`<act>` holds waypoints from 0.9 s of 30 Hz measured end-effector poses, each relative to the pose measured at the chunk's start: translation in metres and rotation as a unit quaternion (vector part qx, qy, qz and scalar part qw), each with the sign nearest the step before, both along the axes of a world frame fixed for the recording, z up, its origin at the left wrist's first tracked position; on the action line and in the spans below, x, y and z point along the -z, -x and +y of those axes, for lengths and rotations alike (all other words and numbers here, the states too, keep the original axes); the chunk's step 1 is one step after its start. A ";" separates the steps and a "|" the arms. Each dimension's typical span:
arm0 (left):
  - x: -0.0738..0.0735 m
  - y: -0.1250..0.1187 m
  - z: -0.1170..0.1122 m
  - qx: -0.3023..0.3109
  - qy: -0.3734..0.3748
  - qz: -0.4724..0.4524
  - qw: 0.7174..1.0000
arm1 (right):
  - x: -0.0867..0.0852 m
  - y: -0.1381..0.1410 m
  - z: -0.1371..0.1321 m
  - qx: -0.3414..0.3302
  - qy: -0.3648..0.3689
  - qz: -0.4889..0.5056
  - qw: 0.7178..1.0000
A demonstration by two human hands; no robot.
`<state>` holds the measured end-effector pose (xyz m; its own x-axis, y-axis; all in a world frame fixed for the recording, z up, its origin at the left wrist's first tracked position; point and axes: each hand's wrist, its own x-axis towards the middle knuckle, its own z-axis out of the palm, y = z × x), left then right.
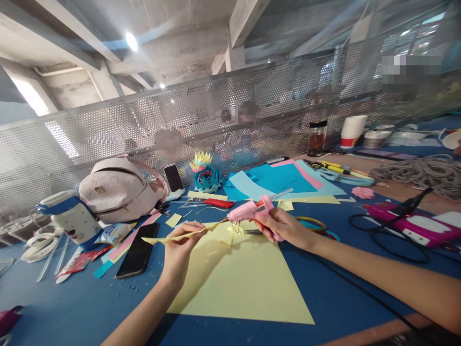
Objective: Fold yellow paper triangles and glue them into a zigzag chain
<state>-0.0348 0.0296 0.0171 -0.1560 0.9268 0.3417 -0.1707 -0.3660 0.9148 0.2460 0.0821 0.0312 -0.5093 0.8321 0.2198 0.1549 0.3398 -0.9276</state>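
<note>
Wrapped round the handle of a pink hot glue gun [248,210], my right hand [281,226] holds it level, with a clear glue stick [283,194] poking out of its back. My left hand [183,247] pinches a narrow folded strip of yellow paper [169,238]. The glue gun's nozzle meets or nearly meets the strip's right end; I cannot tell if they touch. Beneath both hands a large yellow paper sheet [245,283] lies flat on the blue table. Small folded yellow paper pieces [230,236] rest near the sheet's far edge, under the gun.
A black phone [139,252], a tumbler [70,218] and a pink backpack [115,190] stand or lie left. Behind are a red utility knife [219,203], a folded-paper lotus [206,178] and blue paper sheets [266,180]. At right are a magenta power strip [414,223] and black cables.
</note>
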 end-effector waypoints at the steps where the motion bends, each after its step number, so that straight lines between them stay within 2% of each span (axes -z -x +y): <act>1: 0.000 0.000 0.000 -0.001 0.001 -0.002 1.000 | 0.000 0.000 0.000 0.001 0.002 -0.001 1.000; 16: -0.001 -0.002 0.000 -0.012 0.001 -0.002 1.000 | -0.004 0.001 -0.005 -0.027 0.025 0.026 0.999; 22: -0.001 -0.002 0.000 -0.007 0.002 -0.004 1.000 | -0.004 0.001 -0.002 -0.010 0.031 0.040 0.999; 27: 0.000 -0.001 0.000 -0.007 0.005 -0.006 1.000 | -0.001 0.001 0.000 -0.038 0.028 0.025 0.999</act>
<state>-0.0339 0.0301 0.0172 -0.1733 0.9280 0.3298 -0.1774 -0.3588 0.9164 0.2450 0.0820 0.0325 -0.5605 0.8033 0.2015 0.0830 0.2965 -0.9514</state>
